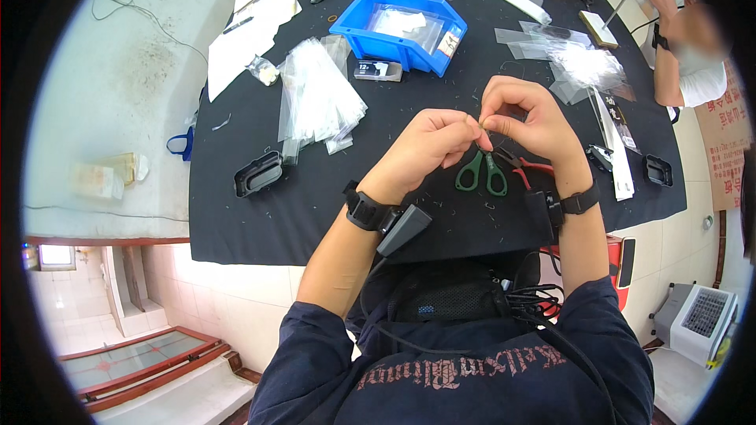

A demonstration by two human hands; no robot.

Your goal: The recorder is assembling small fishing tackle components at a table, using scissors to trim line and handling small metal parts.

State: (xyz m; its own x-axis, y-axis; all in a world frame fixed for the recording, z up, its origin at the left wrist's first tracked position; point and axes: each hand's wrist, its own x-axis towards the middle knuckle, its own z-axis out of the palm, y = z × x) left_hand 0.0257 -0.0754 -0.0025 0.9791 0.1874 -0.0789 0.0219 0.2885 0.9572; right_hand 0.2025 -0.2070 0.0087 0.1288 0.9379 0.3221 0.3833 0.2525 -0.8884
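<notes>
Fingertips of left hand (pixel 429 145) and right hand (pixel 528 118) pinch something tiny near clear bags (pixel 319 94) and blue bin (pixel 402 27).

You get bright, even, diffuse light with only soft shadows. The black desk (pixel 315 189) stays dark but readable, while the clear plastic bags (pixel 319 98) at far left and right throw pale glare. Straight edges bow toward the black fisheye rim, and the far right corner is blurred.
</notes>
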